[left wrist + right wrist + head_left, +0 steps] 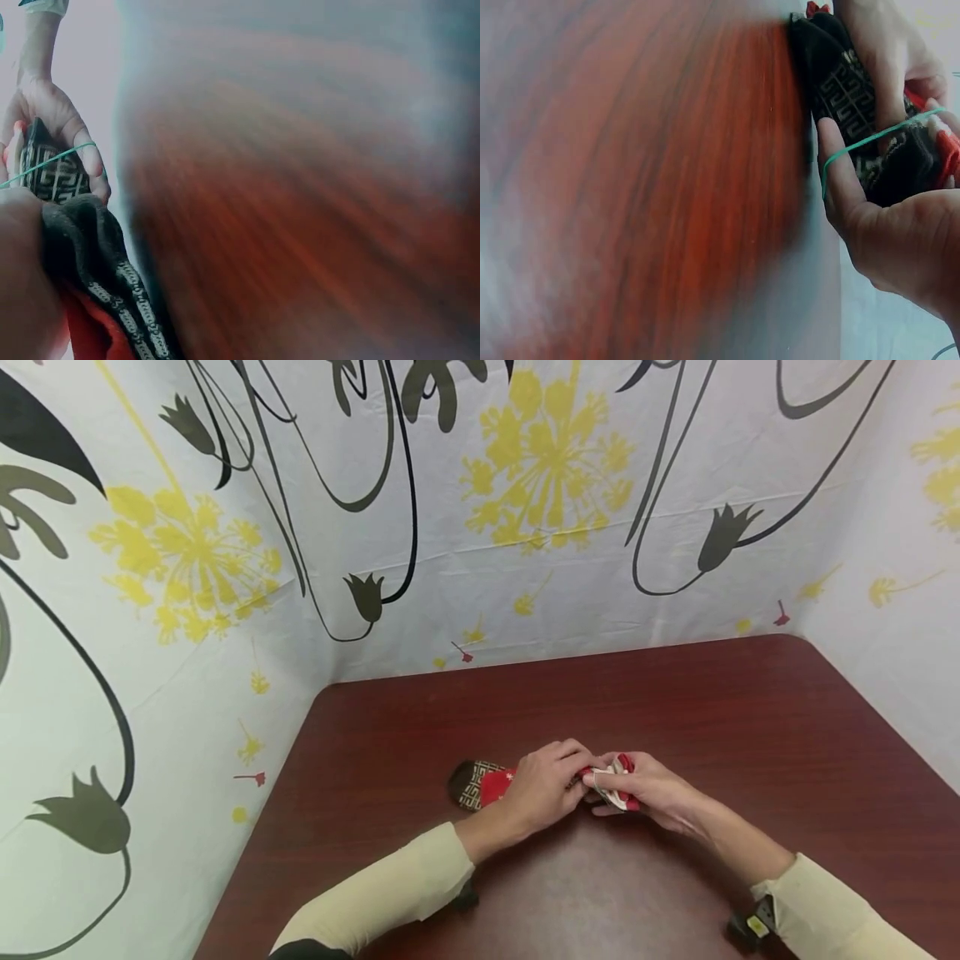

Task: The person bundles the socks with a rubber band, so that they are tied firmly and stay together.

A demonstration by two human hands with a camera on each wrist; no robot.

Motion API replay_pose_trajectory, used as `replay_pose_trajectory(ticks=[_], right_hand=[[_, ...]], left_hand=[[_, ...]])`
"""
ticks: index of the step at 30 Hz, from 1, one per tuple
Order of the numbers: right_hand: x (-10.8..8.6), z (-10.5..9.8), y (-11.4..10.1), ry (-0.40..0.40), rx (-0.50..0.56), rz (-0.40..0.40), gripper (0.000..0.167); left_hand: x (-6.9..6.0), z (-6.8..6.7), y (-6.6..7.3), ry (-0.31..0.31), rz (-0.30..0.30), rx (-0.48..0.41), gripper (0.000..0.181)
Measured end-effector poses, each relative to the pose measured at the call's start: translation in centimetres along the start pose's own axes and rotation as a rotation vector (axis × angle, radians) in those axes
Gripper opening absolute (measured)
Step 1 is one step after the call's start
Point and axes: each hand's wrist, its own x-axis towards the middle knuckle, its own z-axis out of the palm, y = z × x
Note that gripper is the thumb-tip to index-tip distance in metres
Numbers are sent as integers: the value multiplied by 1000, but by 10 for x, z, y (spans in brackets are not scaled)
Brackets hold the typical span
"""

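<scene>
Head view: we see a reddish-brown table (pixel 622 881) across the lower frame; just below centre, the left hand (pixel 546 779) and right hand (pixel 660 789), fingers curled, grip a patterned sock (pixel 495 787); a green band (pixel 877 136) crosses the right's fingers.

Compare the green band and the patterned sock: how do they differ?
The green band is thin, the patterned sock much wider. The band is plain; the sock is dark, red and pale-patterned. The band looks taut; the sock is bunched. Both touch the right hand.
</scene>
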Motion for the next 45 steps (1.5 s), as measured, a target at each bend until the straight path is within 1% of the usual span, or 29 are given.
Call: replay_pose_trajectory(ticks=[5, 7, 10, 12, 14, 17, 19, 20, 22, 24, 27, 30, 33, 36, 39, 42, 44, 45], right_hand=[[-2, 7, -3, 48, -44, 7, 41], [-2, 8, -5, 60, -64, 16, 42], [-2, 9, -7, 75, -72, 44, 40], [-2, 8, -6, 76, -70, 58, 38], [-2, 7, -6, 67, -63, 66, 35], [-2, 3, -5, 46, -59, 71, 34], [-1, 1, -6, 30, -61, 73, 36], [-1, 0, -6, 26, -60, 77, 37], [-1, 0, -6, 20, -54, 81, 38], [0, 0, -6, 16, -39, 78, 38], [0, -1, -3, 28, -1, 70, 35], [1, -2, 0, 44, 31, 61, 34], [3, -1, 1, 68, 37, 53, 35], [6, 2, 2, 109, 20, 45, 36], [8, 4, 3, 165, -5, 46, 37], [8, 4, 4, 204, -27, 48, 37], [8, 4, 5, 228, -39, 52, 36], [8, 4, 5, 238, -43, 54, 35]], left_hand=[[2, -1, 0, 58, -72, 11, 27], [3, -1, 1, 69, -100, 18, 29], [6, -1, 2, 70, -140, 53, 30], [8, -1, 2, 52, -158, 80, 29], [9, -1, 0, 15, -157, 90, 30], [11, -4, -3, -61, -108, 64, 35], [12, -5, -7, -100, -69, 29, 38], [14, -6, -8, -113, -56, 14, 39], [16, -8, -11, -121, -53, -1, 37], [19, -8, -13, -111, -73, -7, 35], [21, -8, -16, -98, -127, -13, 38], [21, -8, -18, -109, -173, -36, 37], [20, -8, -19, -123, -224, -64, 36], [20, -9, -19, -137, -279, -108, 36], [19, -11, -20, -198, -301, -183, 37], [17, -15, -21, -312, -306, -322, 43], [15, -18, -23, -377, -324, -451, 46], [13, -19, -24, -396, -338, -521, 47]])
